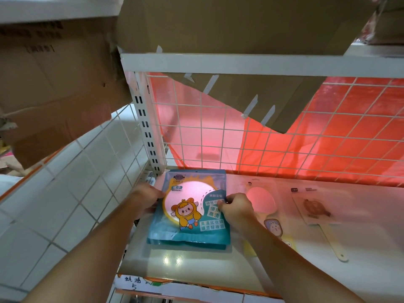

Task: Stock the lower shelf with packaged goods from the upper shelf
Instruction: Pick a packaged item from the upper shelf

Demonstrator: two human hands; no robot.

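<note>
A small stack of teal mirror packages [188,206], printed with a cartoon figure and a round mirror window, lies flat at the left end of the white shelf [196,265]. My left hand [145,199] grips the stack's left edge. My right hand [237,207] pinches its right edge, fingers curled over the top package. Both forearms reach in from the bottom of the view.
A pink hand mirror in clear packaging [261,202] and a handled mirror [317,212] lie to the right on the same shelf. A white wire grid [284,132] with red sheeting backs the shelf. Cardboard boxes [229,22] sit overhead. A white tiled wall [72,182] is at left.
</note>
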